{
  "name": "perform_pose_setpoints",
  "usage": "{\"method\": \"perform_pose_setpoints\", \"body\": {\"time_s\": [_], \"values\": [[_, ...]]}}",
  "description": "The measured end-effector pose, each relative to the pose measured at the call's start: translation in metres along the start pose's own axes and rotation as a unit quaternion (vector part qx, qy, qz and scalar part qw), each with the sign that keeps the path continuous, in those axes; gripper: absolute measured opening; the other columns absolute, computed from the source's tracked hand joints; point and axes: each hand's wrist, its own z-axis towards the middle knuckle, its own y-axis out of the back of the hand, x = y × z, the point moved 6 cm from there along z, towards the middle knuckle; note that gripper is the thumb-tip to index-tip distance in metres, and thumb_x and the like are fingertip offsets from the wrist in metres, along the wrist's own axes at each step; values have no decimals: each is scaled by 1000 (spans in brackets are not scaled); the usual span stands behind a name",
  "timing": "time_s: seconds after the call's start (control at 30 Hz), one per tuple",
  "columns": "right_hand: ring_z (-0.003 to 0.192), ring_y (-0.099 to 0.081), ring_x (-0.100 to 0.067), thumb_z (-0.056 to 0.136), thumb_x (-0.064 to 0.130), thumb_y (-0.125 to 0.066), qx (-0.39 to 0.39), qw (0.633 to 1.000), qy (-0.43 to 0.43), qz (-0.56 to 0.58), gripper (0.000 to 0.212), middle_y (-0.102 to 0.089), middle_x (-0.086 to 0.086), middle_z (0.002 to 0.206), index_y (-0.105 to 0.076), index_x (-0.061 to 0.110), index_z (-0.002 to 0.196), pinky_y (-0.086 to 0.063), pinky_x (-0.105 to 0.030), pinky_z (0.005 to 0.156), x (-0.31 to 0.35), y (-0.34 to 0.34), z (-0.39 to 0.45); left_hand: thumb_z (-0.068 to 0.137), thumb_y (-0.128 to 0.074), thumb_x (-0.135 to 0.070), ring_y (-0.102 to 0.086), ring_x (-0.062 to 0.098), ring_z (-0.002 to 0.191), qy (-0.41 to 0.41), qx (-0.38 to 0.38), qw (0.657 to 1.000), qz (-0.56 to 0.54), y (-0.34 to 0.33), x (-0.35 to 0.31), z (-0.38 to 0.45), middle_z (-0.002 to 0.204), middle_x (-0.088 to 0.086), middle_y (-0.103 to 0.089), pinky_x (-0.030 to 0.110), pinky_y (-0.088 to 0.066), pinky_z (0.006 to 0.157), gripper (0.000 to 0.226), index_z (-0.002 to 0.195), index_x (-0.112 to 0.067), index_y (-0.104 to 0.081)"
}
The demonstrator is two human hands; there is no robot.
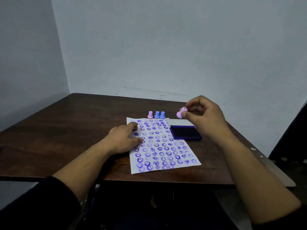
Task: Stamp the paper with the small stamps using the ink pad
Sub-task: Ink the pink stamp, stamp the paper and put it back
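Observation:
A white paper [167, 147] covered with rows of purple smiley prints lies on the dark wooden table [66, 130]. My left hand [123, 138] rests flat on the paper's left edge, fingers spread. My right hand [204, 113] hovers above the far side of the open purple ink pad [186, 132] and pinches a small pink stamp [181, 112], tilted on its side. Three more stamps stand upright behind the paper: a pink stamp [150, 115] and two blue stamps [157, 114] [162, 114].
The ink pad's lid [179, 122] lies folded back behind it. Pale walls meet in a corner behind the table. The table's right edge [272, 170] is chipped, with a dark shape beyond it.

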Motion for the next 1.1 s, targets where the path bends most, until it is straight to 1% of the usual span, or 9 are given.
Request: {"method": "perform_pose_setpoints", "body": {"time_s": [0.07,0.17,0.3,0.4,0.57,0.7,0.83,0.93,1.1], "values": [[91,-82,-6,84,19,-86,-1,1000,-19,-4,27,-86,8,92,-70,30,102,-61,-21,74,-6,-5,22,91,-62,-56,-49,19,135,-1,2,1000,2,0,1,0,149,-6,-52,43,-34,115,69,149,-27,-39],[93,-79,-2,83,25,-82,-4,998,-40,-43,24,-85,11,90,-72,30,104,-58,-29,80,-22,-14,53,90,-62,-57,-50,19,134,1,5,1000,4,-1,2,1,149,-5,-53,44,-34,114,69,149,-28,-39],[85,-76,2,85,21,-80,8,989,-53,-138,12,-84,14,80,-74,28,93,-54,-23,76,-41,-32,92,90,-61,-59,-50,19,133,1,4,1000,10,-2,3,3,147,-5,-54,44,-35,114,70,149,-28,-39],[81,-72,10,88,15,-78,30,975,-53,-212,14,-81,14,78,-71,27,88,-48,-17,67,-55,-44,112,89,-60,-60,-50,19,133,0,4,1000,14,-4,4,4,147,-5,-54,45,-34,114,70,148,-29,-39],[96,-73,-17,88,11,-78,72,947,-68,-306,16,-82,1,99,-74,16,102,-49,-25,73,-85,-60,135,89,-59,-60,-50,19,133,-2,4,1000,26,-5,4,6,145,-3,-55,48,-33,115,70,148,-28,-39],[96,-68,-20,87,12,-82,91,929,-73,-351,21,-77,-1,105,-74,15,106,-45,-26,77,-105,-71,142,89,-59,-60,-48,20,134,-3,4,1000,25,-6,4,6,146,-3,-55,48,-32,116,73,150,-27,-37],[96,-70,-24,89,9,-78,93,920,-66,-376,22,-80,-9,112,-75,10,110,-47,-26,79,-118,-77,148,90,-60,-57,-47,19,137,-9,8,1000,18,-7,5,7,147,-5,-54,50,-29,117,73,151,-28,-34],[101,-70,-25,92,9,-74,100,915,-69,-386,25,-80,-11,116,-76,9,116,-48,-26,82,-126,-78,148,92,-62,-52,-44,17,139,-7,18,1000,7,-8,7,7,150,-7,-52,52,-25,119,72,153,-30,-30],[114,-70,-29,90,12,-78,107,916,-76,-379,34,-77,-12,125,-75,10,123,-53,-33,93,-129,-78,146,91,-65,-47,-44,16,140,-3,11,1000,-14,-6,5,3,152,-8,-51,48,-24,119,75,154,-31,-26]]}}
